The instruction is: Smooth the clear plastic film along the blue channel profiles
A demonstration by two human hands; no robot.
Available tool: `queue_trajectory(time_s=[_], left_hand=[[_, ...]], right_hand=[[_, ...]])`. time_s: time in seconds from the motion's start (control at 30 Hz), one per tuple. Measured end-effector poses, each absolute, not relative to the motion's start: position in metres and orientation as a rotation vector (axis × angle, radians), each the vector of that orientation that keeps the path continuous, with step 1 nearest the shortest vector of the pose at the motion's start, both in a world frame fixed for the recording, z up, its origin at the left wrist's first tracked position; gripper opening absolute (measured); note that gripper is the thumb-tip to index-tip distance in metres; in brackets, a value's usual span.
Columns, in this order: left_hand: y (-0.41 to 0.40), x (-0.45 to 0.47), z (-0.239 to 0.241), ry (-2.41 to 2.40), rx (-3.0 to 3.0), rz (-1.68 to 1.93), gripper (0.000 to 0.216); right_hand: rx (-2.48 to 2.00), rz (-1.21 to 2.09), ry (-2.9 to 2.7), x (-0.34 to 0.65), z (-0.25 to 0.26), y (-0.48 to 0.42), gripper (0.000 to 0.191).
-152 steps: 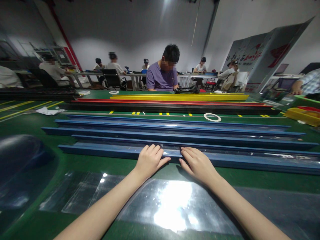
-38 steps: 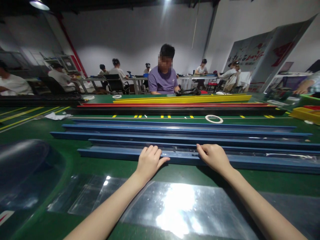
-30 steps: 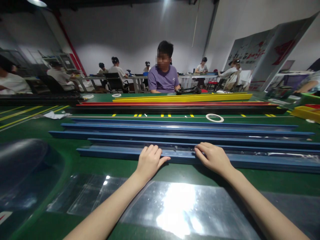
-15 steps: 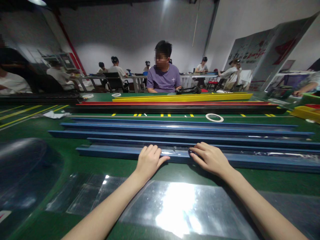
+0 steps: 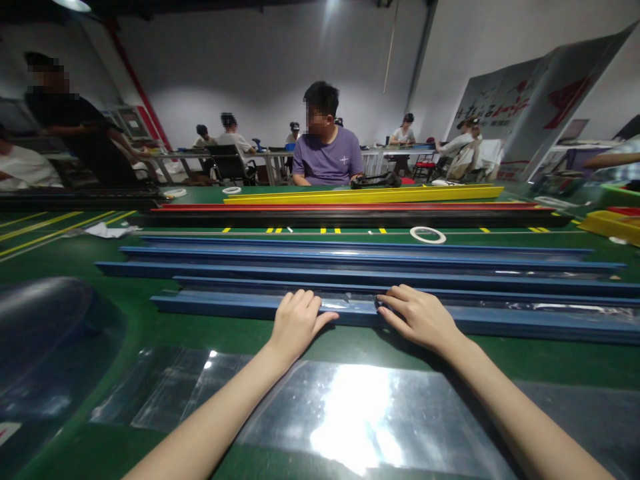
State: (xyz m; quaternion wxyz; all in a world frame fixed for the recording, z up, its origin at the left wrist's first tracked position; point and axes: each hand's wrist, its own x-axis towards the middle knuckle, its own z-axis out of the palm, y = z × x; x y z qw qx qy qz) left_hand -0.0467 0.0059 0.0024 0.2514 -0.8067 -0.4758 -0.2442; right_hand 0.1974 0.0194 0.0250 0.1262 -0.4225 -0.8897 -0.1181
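A long blue channel strip (image 5: 225, 306) lies across the green table (image 5: 150, 333) right in front of me, nearest of several blue strips (image 5: 350, 263). My left hand (image 5: 296, 322) rests on its front edge, fingers curled over the rim and thumb out along the side. My right hand (image 5: 420, 317) lies a little to the right, fingers pressed flat on clear film (image 5: 350, 303) that covers the strip's top. The film continues along the strip to the right.
Sheets of clear film (image 5: 350, 413) lie on the table under my forearms. Behind the blue strips lie a tape roll (image 5: 425, 234), black, red and yellow strips (image 5: 360, 196). A person in a purple shirt (image 5: 327, 157) sits opposite; others sit further back.
My right hand has slid left along the nearest strip toward my left hand. The left hand has stayed put. A person in dark clothes has come into view at far left.
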Motion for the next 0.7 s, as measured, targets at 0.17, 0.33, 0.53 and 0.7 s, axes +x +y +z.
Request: queue_trajectory(time_s=[0.17,0.33,0.53,0.7], left_hand=[[0.0059,-0.0467,0.0023,-1.292,-2.194,-0.664,0.038],[0.0063,-0.0466,0.0020,-1.290,-2.188,-0.666,0.038],[0.0060,-0.0467,0.0019,-1.295,-2.191,-0.654,0.038],[0.0061,-0.0468,0.0017,-1.293,-2.184,-0.647,0.038]], right_hand=[[-1.222,-0.346,-2.591,0.1977,0.0249,0.0197,0.039],[-1.232,-0.351,-2.593,0.1972,0.0247,0.0197,0.039],[-1.226,-0.350,-2.595,0.1968,0.0244,0.0199,0.040],[-1.232,-0.344,-2.598,0.1967,0.0245,0.0196,0.040]])
